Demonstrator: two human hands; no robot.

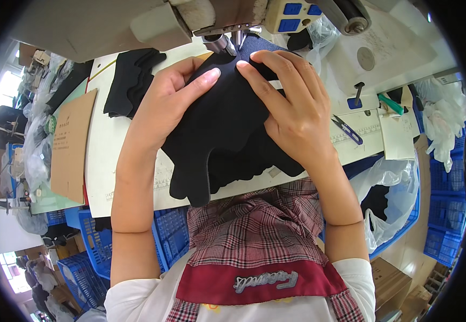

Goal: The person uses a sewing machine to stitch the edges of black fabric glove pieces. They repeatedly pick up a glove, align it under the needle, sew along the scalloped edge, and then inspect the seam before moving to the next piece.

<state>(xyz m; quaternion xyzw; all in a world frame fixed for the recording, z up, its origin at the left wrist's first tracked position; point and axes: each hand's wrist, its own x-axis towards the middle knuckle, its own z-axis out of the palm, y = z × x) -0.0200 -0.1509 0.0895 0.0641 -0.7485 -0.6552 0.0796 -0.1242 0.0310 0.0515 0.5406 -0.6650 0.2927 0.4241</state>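
Note:
A black cut fabric piece (211,126) with wavy edges lies under the sewing machine head (227,13), its far end at the presser foot and needle (238,43). My left hand (171,96) grips its left edge, thumb on top and the other fingers partly hidden. On the right side, my right hand (297,107) holds the same fabric, with two fingertips pressed down close to the needle and the thumb tucked out of sight. Dark blue fabric (260,45) shows beside the needle. More black fabric hangs beneath the front piece, over the table edge.
Stacked black pieces (131,80) lie left of my hands, near a cardboard sheet (74,147). Thread snips (347,130) and a green-handled tool (391,104) lie at the right. Blue baskets (174,236) stand below the table; a plastic-lined bin (388,209) is at right.

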